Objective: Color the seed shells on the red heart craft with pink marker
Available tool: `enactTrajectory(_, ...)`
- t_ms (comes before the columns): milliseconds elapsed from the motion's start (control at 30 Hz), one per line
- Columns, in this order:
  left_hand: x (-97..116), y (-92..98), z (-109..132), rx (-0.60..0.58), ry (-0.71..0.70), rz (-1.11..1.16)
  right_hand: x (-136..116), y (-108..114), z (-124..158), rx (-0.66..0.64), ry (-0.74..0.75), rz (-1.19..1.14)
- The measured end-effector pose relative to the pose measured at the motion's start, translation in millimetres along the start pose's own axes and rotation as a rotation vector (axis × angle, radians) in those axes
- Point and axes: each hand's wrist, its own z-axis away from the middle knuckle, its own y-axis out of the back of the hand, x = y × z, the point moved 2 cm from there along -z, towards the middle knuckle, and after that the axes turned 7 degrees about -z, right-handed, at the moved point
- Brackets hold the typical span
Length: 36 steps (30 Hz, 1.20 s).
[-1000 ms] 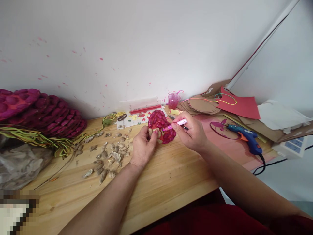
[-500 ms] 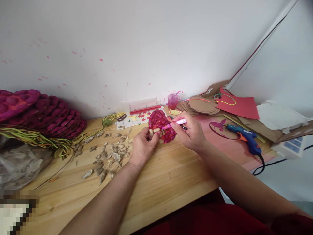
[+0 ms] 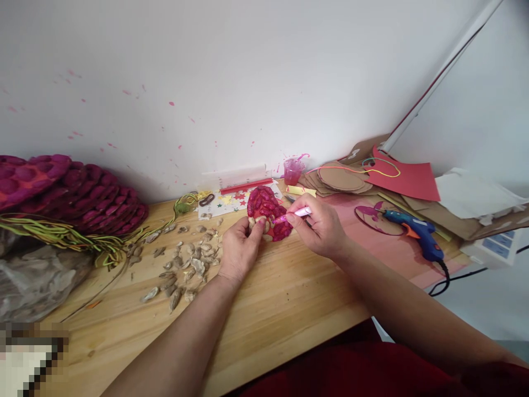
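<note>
My left hand (image 3: 239, 249) pinches the lower left edge of a red disc (image 3: 264, 202) covered with peanut shells. Most of these shells are coated in glossy magenta; the few by my left thumb are still pale. In my right hand (image 3: 320, 230) is a slim white pen-like tool (image 3: 303, 212) smeared with pink, a marker or a brush, I cannot tell which. Its tip points left and meets the shells near the disc's middle. Loose peanut shells (image 3: 199, 267) lie scattered on the wooden table (image 3: 285, 320) left of my left hand.
Magenta shell-covered discs (image 3: 82, 193) are stacked at left, with yellow-green cords (image 3: 61, 229) and a plastic bag (image 3: 37, 281). Behind stand a pink-stained cup (image 3: 293, 171) and a star sheet (image 3: 223, 208). A blue glue gun (image 3: 425, 240), cardboard rounds (image 3: 341, 177) and red paper (image 3: 409, 179) lie right.
The disc and my left hand have shifted slightly left. The tool's tip has moved a little left and down across the shells, and its white end is tilted lower.
</note>
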Motion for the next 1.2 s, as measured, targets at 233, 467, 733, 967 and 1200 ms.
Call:
enactTrajectory(233,2.7,0.1,0.8,0.005,-0.041,-0.033,0.5,0.2,-0.5,0.027,0.05,-0.04)
enactTrajectory(467,5.4,0.9,2.5,0.022,-0.07,-0.063,-1.8,1.0,-2.0,0.043,0.084,-0.019)
enactTrajectory(733,6.5,1.1,3.1,0.014,-0.06,-0.072,-1.4,2.0,-1.2,0.03,0.08,-0.032)
enactTrajectory(967,10.4,2.0,4.2,0.013,-0.082,-0.079,-1.6,0.0,-1.7,0.017,0.087,-0.043)
enactTrajectory(1200,11.3,1.7,5.1,0.026,-0.089,-0.097,-3.8,2.0,-1.9,0.026,0.101,-0.014)
